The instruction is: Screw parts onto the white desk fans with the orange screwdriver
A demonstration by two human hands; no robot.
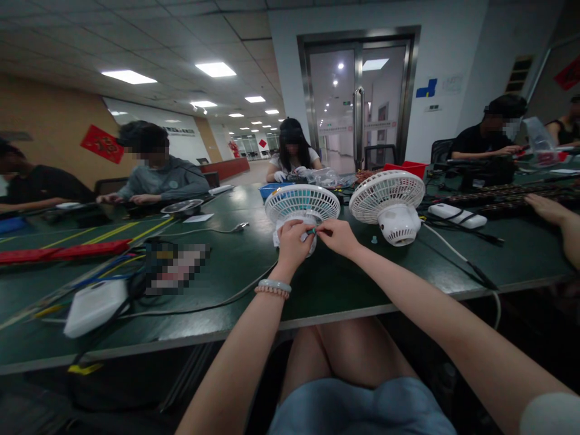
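Observation:
Straight ahead on the green table is a white fan (302,200) with a round slatted grille. My left hand (293,243) is closed around the back of its housing, fingertips near a small teal piece (312,231). From the right, my right hand (339,236) pinches at that piece, thumb and forefinger together. My fingers cover part of it, so its exact shape is hidden. A second white fan (387,208) rests just right of my right hand, its motor housing facing me. Between that fan and my right forearm lies another small pale teal piece (374,240).
A white power strip (457,215) with a black cord lies to the right. A white box (97,307), cables and a red strip (63,251) lie left. A blue bin (268,192) stands behind the first fan. Several people sit around; another person's hand (550,210) reaches in right.

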